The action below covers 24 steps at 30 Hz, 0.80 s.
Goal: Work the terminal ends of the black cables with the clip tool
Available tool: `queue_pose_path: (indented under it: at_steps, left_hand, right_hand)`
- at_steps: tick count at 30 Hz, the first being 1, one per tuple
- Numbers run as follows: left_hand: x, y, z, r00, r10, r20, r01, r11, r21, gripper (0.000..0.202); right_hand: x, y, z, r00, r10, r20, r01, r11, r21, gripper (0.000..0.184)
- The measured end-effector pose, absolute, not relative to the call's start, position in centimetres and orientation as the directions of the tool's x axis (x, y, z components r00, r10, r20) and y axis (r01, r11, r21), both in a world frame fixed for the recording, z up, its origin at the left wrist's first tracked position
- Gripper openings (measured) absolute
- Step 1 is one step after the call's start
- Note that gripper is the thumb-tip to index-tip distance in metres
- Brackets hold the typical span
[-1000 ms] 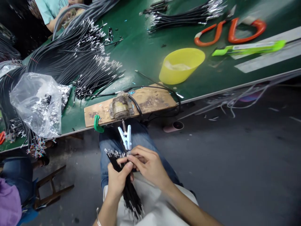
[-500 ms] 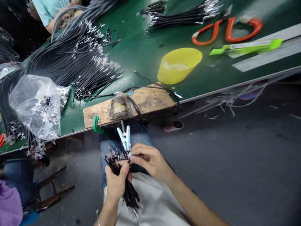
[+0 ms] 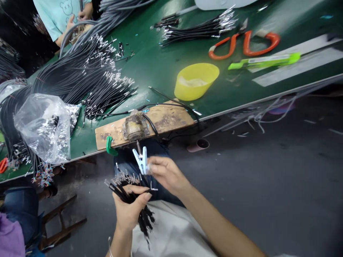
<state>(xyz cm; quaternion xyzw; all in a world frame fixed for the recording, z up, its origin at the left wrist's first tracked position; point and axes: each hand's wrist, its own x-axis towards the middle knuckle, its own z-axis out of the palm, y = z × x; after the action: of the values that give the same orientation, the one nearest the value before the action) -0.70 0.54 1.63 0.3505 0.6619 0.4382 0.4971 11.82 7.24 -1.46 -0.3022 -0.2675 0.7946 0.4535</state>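
Observation:
My left hand (image 3: 125, 210) is wrapped round a bundle of short black cables (image 3: 146, 223) with stripped, silvery ends, held over my lap. One cable sticks out past the thumb, its bare end bent to the right. My right hand (image 3: 167, 176) is up beside a light blue clothes peg (image 3: 141, 160), its fingers pinched together. A small whitish blur shows at those fingertips; I cannot make out what it is. The peg hangs from the shaft of a small motor (image 3: 135, 127) fixed on a wooden board (image 3: 170, 117).
A green clamp (image 3: 109, 146) grips the board at the table edge. On the green table (image 3: 152, 67) are a yellow cup (image 3: 197, 84), orange-handled scissors (image 3: 261, 44), a lime-green cutter (image 3: 265, 61), a plastic bag (image 3: 43, 125) and grey cables (image 3: 64, 78). Another person (image 3: 57, 18) sits across.
My right hand has moved up and away from the cable ends to beside the peg. My left hand, with the bundle, has shifted slightly down and left. One cable's bare end now sticks out, bent.

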Motion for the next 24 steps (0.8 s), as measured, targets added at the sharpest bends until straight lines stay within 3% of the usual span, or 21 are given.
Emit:
queue_pose_path:
  at_steps: [6,11,15,17,20,22,24]
  left_hand:
    - [-2.4,2.2,2.6,-0.219,0.84,-0.496,-0.039,0.501,0.865,0.023]
    - [-2.5,3.7,2.7,-0.111,0.836,-0.537,-0.077,0.531,0.844,0.024]
    - [-2.1,4.1,2.3,-0.059,0.795,-0.604,-0.086,0.599,0.796,0.028]
    - [-1.6,3.6,2.2,-0.124,0.811,-0.572,-0.085,0.565,0.82,0.029]
    - [-0.6,2.2,2.1,-0.315,0.868,-0.385,-0.04,0.393,0.919,0.027]
    - [0.0,1.3,2.0,-0.365,0.878,-0.309,-0.005,0.33,0.944,0.023]
    - [0.1,0.6,1.9,-0.348,0.878,-0.328,-0.006,0.347,0.938,0.019]
  right_hand:
    - [10.2,9.4,0.5,-0.48,0.872,-0.092,-0.647,-0.423,-0.635,0.048]
    - [9.9,9.3,0.6,-0.449,0.882,-0.143,-0.71,-0.45,-0.542,0.039]
    - [10.1,9.2,-0.1,-0.481,0.86,-0.169,-0.661,-0.482,-0.575,0.046]
    - [10.3,9.1,-0.9,-0.47,0.861,-0.195,-0.646,-0.486,-0.588,0.049]
    - [10.8,8.2,-2.5,-0.411,0.88,-0.238,-0.627,-0.463,-0.626,0.05]
    - [11.3,7.2,-3.3,-0.356,0.901,-0.249,-0.56,-0.418,-0.715,0.046]
    - [12.0,6.0,-3.6,-0.294,0.932,-0.211,-0.437,-0.327,-0.838,0.038]
